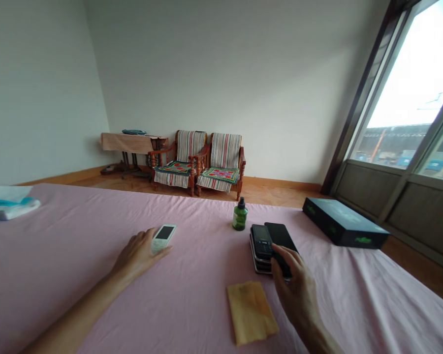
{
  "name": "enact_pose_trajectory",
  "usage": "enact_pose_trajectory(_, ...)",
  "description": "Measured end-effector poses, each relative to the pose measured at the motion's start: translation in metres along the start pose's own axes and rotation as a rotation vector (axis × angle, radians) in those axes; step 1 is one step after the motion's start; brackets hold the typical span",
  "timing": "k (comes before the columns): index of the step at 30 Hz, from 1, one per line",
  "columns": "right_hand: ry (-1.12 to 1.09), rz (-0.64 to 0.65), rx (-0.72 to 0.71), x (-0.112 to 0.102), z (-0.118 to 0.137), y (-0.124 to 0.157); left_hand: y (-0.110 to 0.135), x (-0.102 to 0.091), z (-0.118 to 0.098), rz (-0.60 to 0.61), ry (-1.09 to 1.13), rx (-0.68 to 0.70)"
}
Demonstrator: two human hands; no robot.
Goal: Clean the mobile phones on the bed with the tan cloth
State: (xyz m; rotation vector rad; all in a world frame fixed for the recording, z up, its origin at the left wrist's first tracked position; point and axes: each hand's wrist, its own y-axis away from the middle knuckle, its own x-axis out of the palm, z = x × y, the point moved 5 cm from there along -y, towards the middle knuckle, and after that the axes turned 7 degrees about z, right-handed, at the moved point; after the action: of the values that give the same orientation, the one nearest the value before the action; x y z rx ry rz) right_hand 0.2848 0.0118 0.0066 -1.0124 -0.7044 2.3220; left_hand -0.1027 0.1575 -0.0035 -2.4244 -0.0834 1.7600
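Observation:
My left hand (142, 250) grips a white keypad mobile phone (164, 238) by its sides, low over the pink cloth, with the dark screen facing up. On the right, my right hand (295, 282) has its thumb and fingers closed on a slim black phone-shaped object (282, 261), partly hidden by the fingers. That object is at the near edge of a stack of dark devices. A black keypad phone (262, 241) lies on top of the stack, beside a flat black device (280, 234). Nearer to me lies a folded yellow cloth (251, 312).
A green spray bottle (239, 215) stands behind the stack. A black box (344, 221) is at the right edge of the pink-covered surface (192, 305). At far left lies a tissue pack (11, 206). Two wooden chairs (206, 164) and a draped table (129, 142) stand by the wall.

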Motion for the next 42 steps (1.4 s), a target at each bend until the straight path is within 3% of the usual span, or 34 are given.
enact_pose_trajectory(11,0.063,0.012,0.005,0.001,0.002,-0.001,0.006,-0.003,-0.008,-0.032,-0.189,0.014)
enact_pose_trajectory(15,0.117,0.007,0.029,0.0,0.002,-0.001,0.015,-0.01,-0.021,-0.118,-0.196,0.09)
enact_pose_trajectory(18,0.183,0.025,0.059,0.002,-0.001,0.0,0.025,-0.01,-0.047,-0.162,-0.146,0.238)
enact_pose_trajectory(22,0.257,0.068,0.107,0.007,-0.003,0.001,0.047,0.003,-0.103,-0.087,-0.043,0.467)
enact_pose_trajectory(23,0.269,0.072,0.114,0.007,-0.004,0.001,0.054,0.007,-0.12,-0.049,0.002,0.525)
enact_pose_trajectory(26,0.304,0.074,0.126,0.007,-0.003,0.002,0.072,0.018,-0.167,0.168,0.423,0.657)
enact_pose_trajectory(28,0.325,0.078,0.128,0.007,-0.004,0.002,0.075,0.027,-0.193,0.309,0.671,0.635)
enact_pose_trajectory(34,0.32,0.086,0.129,0.009,-0.004,0.001,0.052,0.055,-0.248,0.342,0.849,0.543)
enact_pose_trajectory(37,0.294,0.078,0.103,0.009,-0.002,0.001,0.039,0.067,-0.258,0.308,0.954,0.474)
enact_pose_trajectory(42,0.252,0.101,0.027,0.01,0.005,0.004,0.035,0.075,-0.256,0.305,1.112,0.356)
